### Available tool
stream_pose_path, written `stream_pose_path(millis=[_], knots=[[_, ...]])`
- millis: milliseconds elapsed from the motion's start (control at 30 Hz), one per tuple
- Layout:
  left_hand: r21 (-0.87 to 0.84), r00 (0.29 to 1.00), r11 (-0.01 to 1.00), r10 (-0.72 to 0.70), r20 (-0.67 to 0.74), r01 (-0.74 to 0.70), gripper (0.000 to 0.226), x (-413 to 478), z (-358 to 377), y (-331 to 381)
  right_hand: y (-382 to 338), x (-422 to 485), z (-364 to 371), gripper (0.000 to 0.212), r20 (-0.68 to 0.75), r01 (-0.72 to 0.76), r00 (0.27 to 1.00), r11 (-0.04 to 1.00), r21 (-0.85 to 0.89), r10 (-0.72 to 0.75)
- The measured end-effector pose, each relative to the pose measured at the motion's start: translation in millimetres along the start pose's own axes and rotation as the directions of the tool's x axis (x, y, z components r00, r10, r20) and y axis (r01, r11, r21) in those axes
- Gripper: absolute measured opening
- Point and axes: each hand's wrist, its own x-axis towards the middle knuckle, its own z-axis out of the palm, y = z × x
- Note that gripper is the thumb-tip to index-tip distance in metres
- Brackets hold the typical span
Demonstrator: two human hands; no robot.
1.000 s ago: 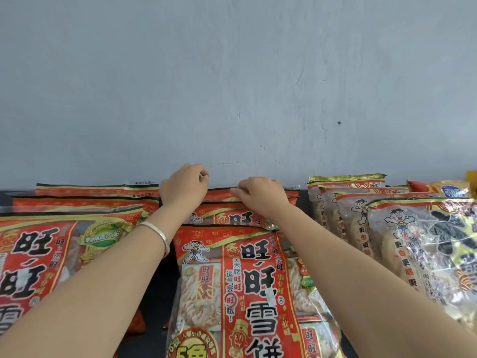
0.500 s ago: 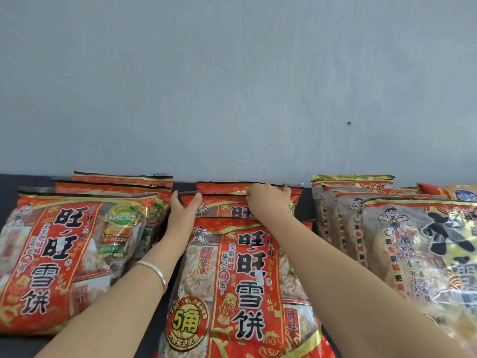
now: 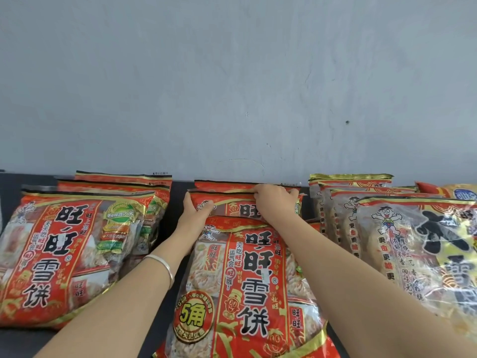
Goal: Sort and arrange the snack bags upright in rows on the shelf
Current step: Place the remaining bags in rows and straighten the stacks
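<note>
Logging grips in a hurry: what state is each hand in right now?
Left hand: closed, gripping the left edge of the second red bag in the middle row.
Right hand: closed, fingers curled over that bag's top edge.

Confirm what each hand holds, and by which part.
Both hold the middle row's second red bag: the left hand grips its upper left corner, and the right hand curls over its top seal.
</note>
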Motion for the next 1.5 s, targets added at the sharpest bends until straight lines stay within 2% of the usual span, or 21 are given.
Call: stream_pose_path(millis=[133, 333, 433, 533, 633, 767, 833, 900, 1000, 1067, 1133, 1200, 1300, 1400, 1500], knots=[[0.018, 0.999, 0.999, 0.029, -0.034, -0.028, 0.072, -6, -1, 4, 1, -5, -11, 0.028, 0.006, 0.04, 0.999, 0.997, 0.067, -0.04], [0.054, 0.982, 0.993, 0.109, -0.153, -0.102, 0.07, -31, 0, 6, 3, -35, -30, 0.03, -0.194, 0.148, 0.972, 0.987, 0.071, -0.131], [0.07, 0.985, 0.993, 0.1, -0.137, -0.091, 0.078, -52, 3, 3, 0, -58, -31, 0.035, -0.108, 0.164, 0.982, 0.981, 0.104, -0.153], [0.143, 0.992, 0.989, 0.057, -0.109, -0.041, 0.09, -72, 5, -6, -3, -80, -23, 0.04, 0.017, 0.117, 0.993, 0.991, 0.071, -0.119], [0.182, 0.998, 0.982, -0.033, -0.057, 0.043, 0.103, -94, 3, -17, -3, -96, -21, 0.029, 0.099, 0.062, 0.993, 0.996, 0.061, -0.068], [0.129, 0.996, 0.988, -0.08, -0.033, 0.083, 0.108, -120, -3, -27, -8, -102, -32, 0.027, 0.065, 0.04, 0.997, 0.988, 0.152, -0.05], [0.168, 0.996, 0.985, -0.039, -0.075, 0.051, 0.108, -128, -3, -30, -12, -99, -36, 0.026, -0.003, 0.03, 1.0, 0.98, 0.196, -0.03], [0.28, 0.987, 0.96, 0.062, -0.151, -0.017, 0.109, -132, -3, -32, -17, -94, -39, 0.023, -0.076, 0.029, 0.997, 0.971, 0.239, -0.011], [0.452, 0.963, 0.881, 0.225, -0.15, -0.136, 0.104, -132, -7, -31, -23, -88, -42, 0.019, -0.105, 0.008, 0.994, 0.954, 0.298, 0.024], [0.591, 0.961, 0.794, 0.255, -0.108, -0.144, 0.094, -130, -10, -29, -25, -85, -42, 0.02, -0.089, -0.005, 0.996, 0.96, 0.279, 0.031], [0.777, 0.938, 0.624, 0.31, -0.155, -0.078, 0.086, -127, -9, -25, -26, -82, -40, 0.021, -0.11, -0.014, 0.993, 0.967, 0.253, 0.043], [0.885, 0.879, 0.46, 0.448, -0.163, -0.071, 0.078, -126, 2, -18, -27, -80, -37, 0.022, -0.119, -0.03, 0.991, 0.97, 0.24, 0.06], [0.937, 0.827, 0.281, 0.563, 0.013, -0.206, 0.061, -123, 26, -14, -29, -74, -33, 0.025, -0.1, -0.053, 0.992, 0.972, 0.23, 0.078], [0.966, 0.836, 0.115, 0.532, 0.135, -0.23, 0.069, -123, 43, -25, -29, -65, -29, 0.028, -0.08, -0.039, 0.995, 0.976, 0.214, 0.057], [0.973, 0.83, 0.12, 0.549, 0.102, -0.199, 0.071, -124, 48, -37, -27, -53, -21, 0.03, -0.095, -0.01, 0.995, 0.979, 0.203, 0.03]])
